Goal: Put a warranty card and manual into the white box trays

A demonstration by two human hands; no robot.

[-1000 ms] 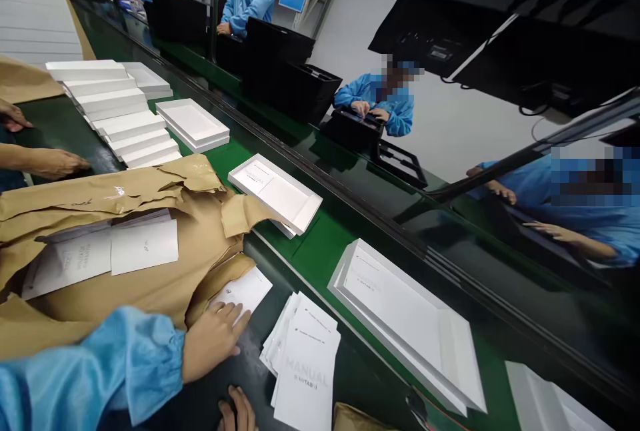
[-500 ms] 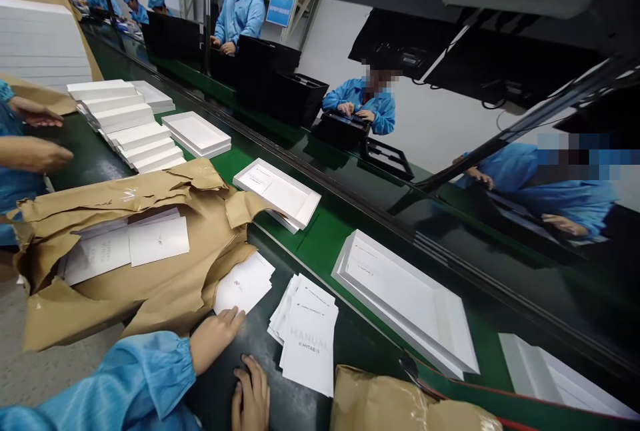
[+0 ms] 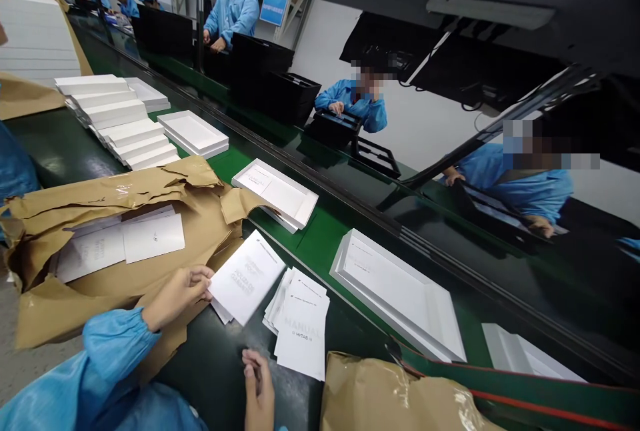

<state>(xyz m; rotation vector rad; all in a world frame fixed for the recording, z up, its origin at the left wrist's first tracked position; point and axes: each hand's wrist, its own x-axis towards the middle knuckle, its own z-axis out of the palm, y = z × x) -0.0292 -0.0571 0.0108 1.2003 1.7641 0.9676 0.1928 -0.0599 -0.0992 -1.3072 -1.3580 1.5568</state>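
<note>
My left hand [image 3: 179,292] pinches the near edge of a white booklet [image 3: 247,277] and holds it lifted and tilted over the dark table edge, beside torn brown wrapping paper [image 3: 125,237]. Under the booklet lie a few more white sheets. My right hand [image 3: 259,387] rests on the dark surface with fingers together, just left of a fanned pile of white manuals [image 3: 300,324]. It holds nothing.
White box trays [image 3: 400,297] [image 3: 275,192] [image 3: 193,132] ride the green conveyor belt [image 3: 320,244]. Stacked white lids [image 3: 120,124] sit at the far left. Another brown paper bundle [image 3: 400,397] lies at the near right. People in blue coats work across the line.
My left hand has pulled back and lifted a white booklet off the pile at the wrapping's edge. My right hand has slid slightly toward the manuals. The co-worker's hands at left have left the view.
</note>
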